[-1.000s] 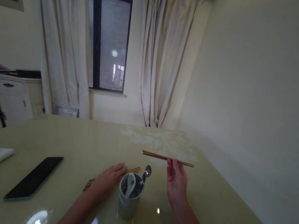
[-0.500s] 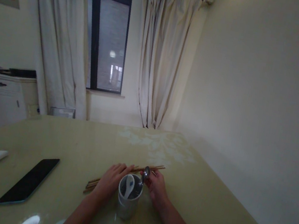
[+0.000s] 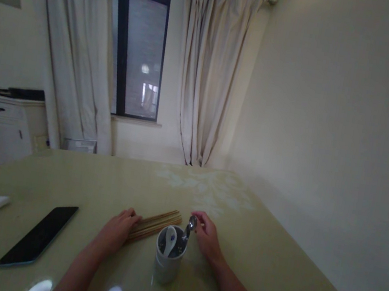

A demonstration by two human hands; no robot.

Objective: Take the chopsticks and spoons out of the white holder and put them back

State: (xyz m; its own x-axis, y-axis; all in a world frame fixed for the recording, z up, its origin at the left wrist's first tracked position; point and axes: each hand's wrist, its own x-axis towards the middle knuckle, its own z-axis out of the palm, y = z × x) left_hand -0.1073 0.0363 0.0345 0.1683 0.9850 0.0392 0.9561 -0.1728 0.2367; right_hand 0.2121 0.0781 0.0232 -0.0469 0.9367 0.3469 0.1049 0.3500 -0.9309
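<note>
Gray cup (image 3: 165, 269) upright on the bench (image 3: 99, 184), white spoon (image 3: 169, 241) and metal spoon (image 3: 192, 222) in it, same as before. Left hand (image 3: 118, 229) has slid to the left end of the chopsticks (image 3: 156, 224), fingers over them (pinching or just resting, can't tell). They lie bunched behind-left of the cup. Right hand (image 3: 207, 237) let go of its pair; fingertips by metal spoon, grip unclear.

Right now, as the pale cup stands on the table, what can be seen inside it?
Inside the cup are a white spoon and a metal spoon whose bowl rises above the rim. Their lower ends and the cup's bottom are hidden; anything deeper cannot be seen.
</note>
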